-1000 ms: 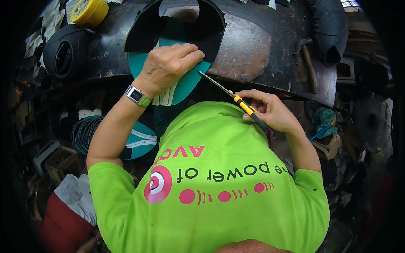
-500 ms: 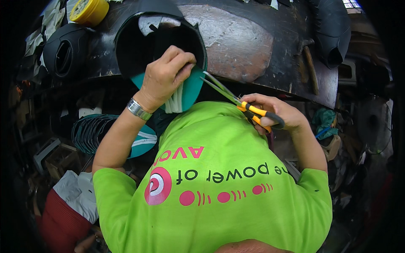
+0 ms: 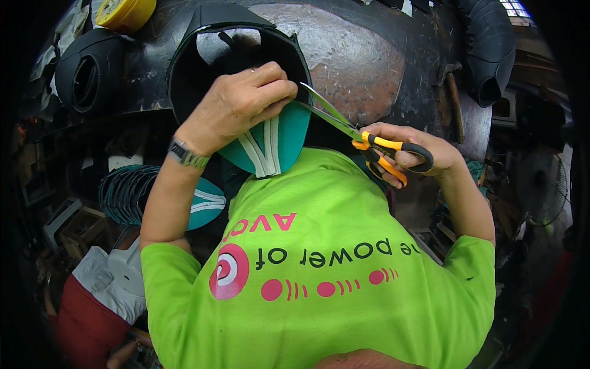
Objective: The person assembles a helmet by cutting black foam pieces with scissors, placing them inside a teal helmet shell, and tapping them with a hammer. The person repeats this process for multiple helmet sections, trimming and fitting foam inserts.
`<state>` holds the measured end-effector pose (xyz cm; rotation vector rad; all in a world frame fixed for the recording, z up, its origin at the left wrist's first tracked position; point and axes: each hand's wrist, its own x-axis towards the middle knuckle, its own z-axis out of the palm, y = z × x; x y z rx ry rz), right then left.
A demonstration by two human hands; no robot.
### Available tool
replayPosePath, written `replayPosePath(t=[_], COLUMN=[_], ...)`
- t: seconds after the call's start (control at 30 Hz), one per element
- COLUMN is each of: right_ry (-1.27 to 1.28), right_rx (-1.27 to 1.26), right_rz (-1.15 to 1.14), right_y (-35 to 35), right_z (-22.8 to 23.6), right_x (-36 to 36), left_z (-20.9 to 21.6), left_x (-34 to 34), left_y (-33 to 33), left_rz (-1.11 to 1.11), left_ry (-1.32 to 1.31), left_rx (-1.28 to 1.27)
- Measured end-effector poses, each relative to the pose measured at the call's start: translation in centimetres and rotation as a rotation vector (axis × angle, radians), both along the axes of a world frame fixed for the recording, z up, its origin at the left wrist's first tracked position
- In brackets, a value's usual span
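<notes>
My left hand is closed in a pinch at the edge of a teal panel with two white strips that meet in a V. The panel hangs over the table's front edge, below the mouth of a large hollow black piece; how the two are joined is hidden behind my hand. My right hand grips scissors with yellow and black handles. Their blades are spread, and the tips lie close to my left fingertips at the panel's upper edge. What exactly the fingertips pinch is covered.
The dark worktable bears a brown worn patch, a hammer, a yellow tub and rounded black pieces. At lower left is a row of teal-and-black pieces. Another person's red garment shows beyond.
My left hand has turned and shifted slightly right, and the teal panel now shows more of its white strips. The scissors have moved nearer my left fingers, blades spread wider.
</notes>
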<state>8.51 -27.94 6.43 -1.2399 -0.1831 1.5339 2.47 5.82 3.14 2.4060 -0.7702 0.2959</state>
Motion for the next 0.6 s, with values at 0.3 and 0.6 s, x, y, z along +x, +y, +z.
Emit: replayPosePath(t=[0.3, 0.6], right_ry=[0.112, 0.199], right_rx=[0.095, 0.121], right_rz=[-0.048, -0.050], right_y=[-0.8, -0.9], right_z=[-2.8, -3.6], right_x=[0.5, 0.9], left_z=[1.4, 3.9], left_x=[-1.9, 3.3], left_y=[5.4, 2.7], left_rz=[0.522, 0.399], left_ry=[-0.136, -0.589], left_rx=[-0.494, 0.363])
